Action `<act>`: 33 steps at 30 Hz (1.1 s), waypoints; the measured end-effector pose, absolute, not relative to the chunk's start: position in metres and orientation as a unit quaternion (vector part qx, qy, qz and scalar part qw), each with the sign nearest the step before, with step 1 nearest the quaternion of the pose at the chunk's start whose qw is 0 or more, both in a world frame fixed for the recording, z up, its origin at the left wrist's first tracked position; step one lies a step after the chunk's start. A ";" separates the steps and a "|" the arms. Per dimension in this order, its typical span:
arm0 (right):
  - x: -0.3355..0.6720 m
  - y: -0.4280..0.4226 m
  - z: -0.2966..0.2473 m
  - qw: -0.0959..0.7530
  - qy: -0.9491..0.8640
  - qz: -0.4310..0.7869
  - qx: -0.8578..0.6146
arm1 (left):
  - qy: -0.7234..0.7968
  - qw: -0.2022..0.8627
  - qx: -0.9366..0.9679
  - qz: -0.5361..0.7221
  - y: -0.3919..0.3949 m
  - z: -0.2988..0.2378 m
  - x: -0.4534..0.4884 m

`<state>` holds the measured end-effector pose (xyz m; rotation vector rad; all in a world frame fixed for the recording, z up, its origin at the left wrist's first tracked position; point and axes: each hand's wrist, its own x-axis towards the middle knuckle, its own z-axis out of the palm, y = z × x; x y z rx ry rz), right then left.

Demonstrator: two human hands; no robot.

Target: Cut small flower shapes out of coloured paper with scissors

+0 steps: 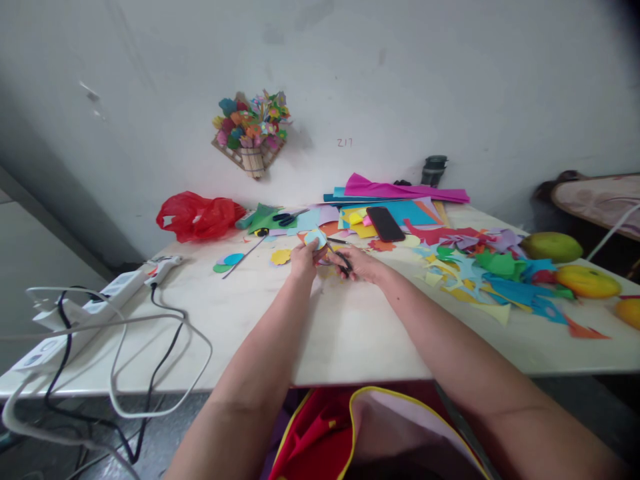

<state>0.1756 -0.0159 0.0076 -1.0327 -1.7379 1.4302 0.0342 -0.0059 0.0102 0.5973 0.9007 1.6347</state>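
Observation:
Near the middle of the table my left hand (pixel 304 257) is closed on a light-blue paper piece (pixel 315 238), with some orange paper showing beside it. My right hand (pixel 364 264) grips black-handled scissors (pixel 345 264), their blades pointing up and left toward the paper. Whether the blades touch the paper is too small to tell. Just left of my left hand lies a yellow scalloped paper shape (pixel 281 257). Farther left are blue (pixel 233 259) and green paper circles beside a thin purple strip (pixel 243 259).
Coloured paper scraps (pixel 480 273) and mangoes (pixel 587 281) lie at the right. A phone (pixel 385 224) rests on paper sheets at the back. A red plastic bag (pixel 200 217), second scissors (pixel 285 219) and a power strip (pixel 100 300) with trailing cables are leftward. Paper flowers (pixel 253 127) hang above.

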 end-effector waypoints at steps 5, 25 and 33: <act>0.175 -0.015 0.006 0.327 -0.664 0.545 -0.394 | 0.384 0.553 0.255 0.695 -0.007 0.010 0.035; 0.176 -0.013 0.005 0.322 -0.673 0.536 -0.394 | 0.393 0.547 0.244 0.698 -0.006 0.010 0.037; 0.175 -0.015 0.006 0.324 -0.672 0.535 -0.396 | 0.390 0.546 0.244 0.700 -0.005 0.009 0.037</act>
